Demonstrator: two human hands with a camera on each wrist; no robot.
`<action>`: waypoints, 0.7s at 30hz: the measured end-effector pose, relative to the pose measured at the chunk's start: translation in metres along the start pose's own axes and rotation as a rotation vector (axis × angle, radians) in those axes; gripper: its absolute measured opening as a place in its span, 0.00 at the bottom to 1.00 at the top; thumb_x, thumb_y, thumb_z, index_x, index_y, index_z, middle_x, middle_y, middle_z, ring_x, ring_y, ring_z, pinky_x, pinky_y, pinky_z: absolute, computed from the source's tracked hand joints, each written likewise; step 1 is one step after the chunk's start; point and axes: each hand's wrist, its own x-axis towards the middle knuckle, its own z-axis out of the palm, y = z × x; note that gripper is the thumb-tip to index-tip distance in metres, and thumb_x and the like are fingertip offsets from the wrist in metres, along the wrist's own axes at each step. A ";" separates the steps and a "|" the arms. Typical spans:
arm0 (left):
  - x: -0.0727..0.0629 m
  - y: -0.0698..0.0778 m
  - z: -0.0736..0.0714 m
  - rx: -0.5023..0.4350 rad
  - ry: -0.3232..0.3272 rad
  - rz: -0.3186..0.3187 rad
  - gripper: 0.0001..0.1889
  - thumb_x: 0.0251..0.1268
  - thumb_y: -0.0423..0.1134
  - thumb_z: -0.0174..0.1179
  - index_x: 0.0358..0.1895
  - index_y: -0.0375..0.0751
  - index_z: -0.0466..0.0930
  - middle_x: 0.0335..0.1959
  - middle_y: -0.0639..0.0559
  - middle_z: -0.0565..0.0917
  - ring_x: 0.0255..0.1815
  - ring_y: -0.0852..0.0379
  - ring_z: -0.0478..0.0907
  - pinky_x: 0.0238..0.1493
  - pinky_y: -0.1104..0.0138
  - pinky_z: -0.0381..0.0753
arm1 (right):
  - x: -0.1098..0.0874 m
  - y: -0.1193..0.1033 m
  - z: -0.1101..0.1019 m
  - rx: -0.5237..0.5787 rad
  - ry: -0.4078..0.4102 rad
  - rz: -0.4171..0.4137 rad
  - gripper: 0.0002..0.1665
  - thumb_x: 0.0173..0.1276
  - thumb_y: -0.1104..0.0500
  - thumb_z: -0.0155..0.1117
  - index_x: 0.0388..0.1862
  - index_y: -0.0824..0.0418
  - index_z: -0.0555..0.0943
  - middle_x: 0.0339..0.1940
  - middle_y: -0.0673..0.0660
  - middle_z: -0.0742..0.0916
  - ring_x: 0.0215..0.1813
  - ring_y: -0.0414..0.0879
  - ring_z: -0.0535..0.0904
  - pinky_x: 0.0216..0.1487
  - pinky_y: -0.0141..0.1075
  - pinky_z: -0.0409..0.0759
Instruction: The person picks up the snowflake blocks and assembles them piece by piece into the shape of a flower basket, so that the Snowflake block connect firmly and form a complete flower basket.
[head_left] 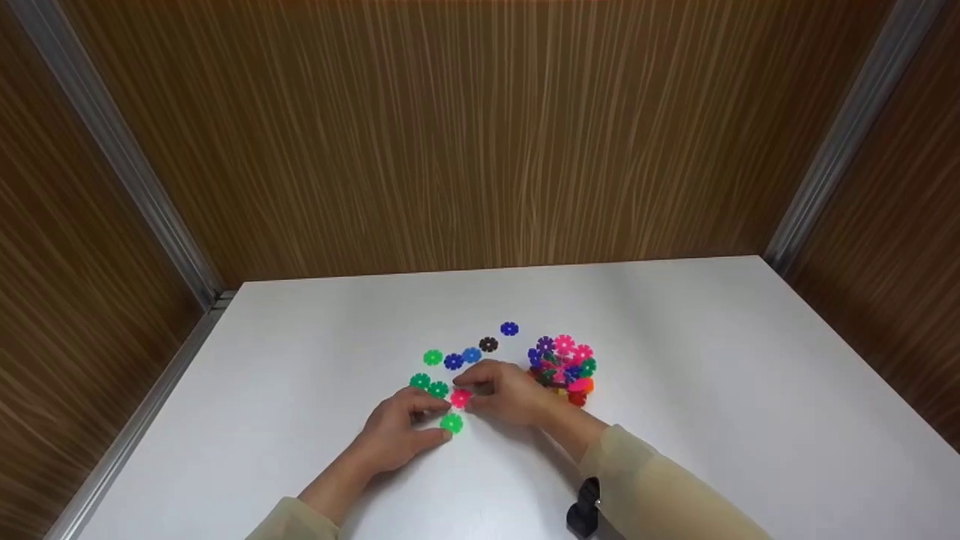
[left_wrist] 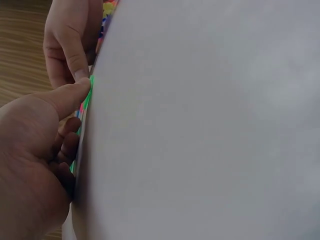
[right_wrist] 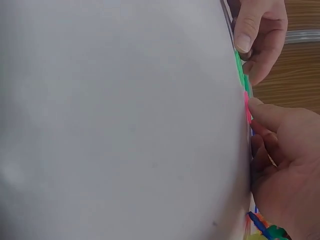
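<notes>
so, left hand [head_left: 394,433] pinches one green disc [head_left: 452,427], right hand [head_left: 510,394] one pink disc [head_left: 460,397], near two teal discs [head_left: 421,379].

Desk [head_left: 675,330], one: white, smooth, spreading beneath everything and filling most of both wrist views. Back panel [head_left: 450,135], one: brown, streaked wood grain, standing upright behind the desk's far edge. Side panels [head_left: 67,247], two: matching grain, flanking left and right. Corner posts [head_left: 126,150], two: grey metal, joining the panels. Rail [head_left: 141,420], one: pale, running along the desk's left edge.
</notes>
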 end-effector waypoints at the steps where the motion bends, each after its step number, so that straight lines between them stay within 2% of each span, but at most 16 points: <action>1: -0.001 0.000 0.000 0.009 -0.002 -0.006 0.18 0.63 0.43 0.78 0.56 0.51 0.90 0.54 0.56 0.82 0.55 0.53 0.78 0.63 0.52 0.79 | 0.000 -0.001 0.000 -0.014 -0.005 -0.009 0.20 0.72 0.65 0.72 0.62 0.61 0.87 0.58 0.55 0.87 0.64 0.53 0.82 0.68 0.49 0.80; 10: -0.002 0.002 -0.001 0.046 -0.017 -0.002 0.13 0.63 0.44 0.77 0.50 0.55 0.92 0.52 0.57 0.80 0.55 0.53 0.78 0.61 0.51 0.79 | 0.002 -0.003 0.000 -0.077 -0.029 -0.034 0.15 0.73 0.65 0.72 0.56 0.60 0.90 0.56 0.54 0.85 0.62 0.52 0.80 0.67 0.51 0.79; 16: -0.002 0.003 -0.001 0.040 -0.031 -0.009 0.12 0.63 0.44 0.77 0.50 0.55 0.91 0.55 0.55 0.80 0.62 0.48 0.77 0.68 0.46 0.76 | 0.002 -0.004 -0.001 -0.090 -0.047 0.012 0.12 0.74 0.63 0.71 0.54 0.56 0.89 0.54 0.51 0.84 0.60 0.50 0.80 0.67 0.48 0.80; 21: -0.003 0.003 -0.001 0.047 -0.041 -0.009 0.12 0.63 0.43 0.76 0.50 0.53 0.91 0.56 0.54 0.79 0.63 0.47 0.76 0.70 0.45 0.75 | -0.003 -0.004 0.001 -0.048 -0.044 0.041 0.13 0.74 0.65 0.71 0.54 0.53 0.85 0.49 0.48 0.83 0.55 0.47 0.79 0.63 0.43 0.81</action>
